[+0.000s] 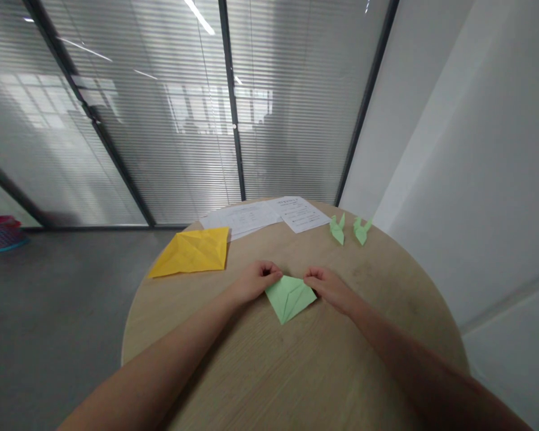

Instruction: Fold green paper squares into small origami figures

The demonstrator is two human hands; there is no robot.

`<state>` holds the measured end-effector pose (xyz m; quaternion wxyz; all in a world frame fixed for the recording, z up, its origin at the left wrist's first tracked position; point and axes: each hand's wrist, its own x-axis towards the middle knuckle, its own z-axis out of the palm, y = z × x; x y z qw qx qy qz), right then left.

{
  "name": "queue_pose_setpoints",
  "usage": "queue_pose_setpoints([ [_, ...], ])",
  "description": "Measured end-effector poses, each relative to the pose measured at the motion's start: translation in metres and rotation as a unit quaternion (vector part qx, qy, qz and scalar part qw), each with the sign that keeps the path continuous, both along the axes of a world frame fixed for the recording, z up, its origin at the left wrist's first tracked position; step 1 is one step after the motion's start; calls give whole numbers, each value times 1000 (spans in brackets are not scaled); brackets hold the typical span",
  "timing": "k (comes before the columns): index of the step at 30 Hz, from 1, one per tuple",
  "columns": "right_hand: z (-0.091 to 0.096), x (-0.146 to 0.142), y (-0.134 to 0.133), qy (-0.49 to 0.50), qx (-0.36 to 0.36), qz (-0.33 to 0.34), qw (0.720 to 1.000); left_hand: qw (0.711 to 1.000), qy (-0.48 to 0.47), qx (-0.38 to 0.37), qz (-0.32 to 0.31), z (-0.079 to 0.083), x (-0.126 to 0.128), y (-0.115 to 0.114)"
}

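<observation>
A light green sheet of origami paper (290, 297), creased and partly folded, lies over the wooden table with one corner pointing toward me. My left hand (257, 280) pinches its upper left edge between thumb and fingers. On the opposite side, my right hand (327, 287) is closed on the upper right edge. Fold lines run from the middle of the paper down to the near corner. The fingertips behind the paper are partly hidden.
The round table (269, 371) has a creased yellow paper (195, 251) at its left. Printed white sheets (299, 214) lie at the back. Two folded green paper birds (337, 230) stand at the back right. A red and blue basket (2, 233) is on the floor.
</observation>
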<state>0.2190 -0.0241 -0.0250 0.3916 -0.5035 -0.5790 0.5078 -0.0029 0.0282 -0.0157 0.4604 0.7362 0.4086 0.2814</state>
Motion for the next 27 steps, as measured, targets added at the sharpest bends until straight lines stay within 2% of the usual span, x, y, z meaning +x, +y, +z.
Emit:
queue_pose_setpoints([
  [3,-3,1,1,9,0,-12,1000,1000,-13,-2,6,1,0,0],
  [8,-8,0,5,90,-40,-33,995,998,-52,3,18,4,0,0],
  [13,-9,0,6,140,-51,-44,988,997,-73,1,12,4,0,-1],
  [20,-7,-1,5,147,-46,-38,987,997,-67,29,34,6,2,-4],
  [27,-9,1,6,141,-34,-27,989,995,-76,20,58,8,3,-5],
])
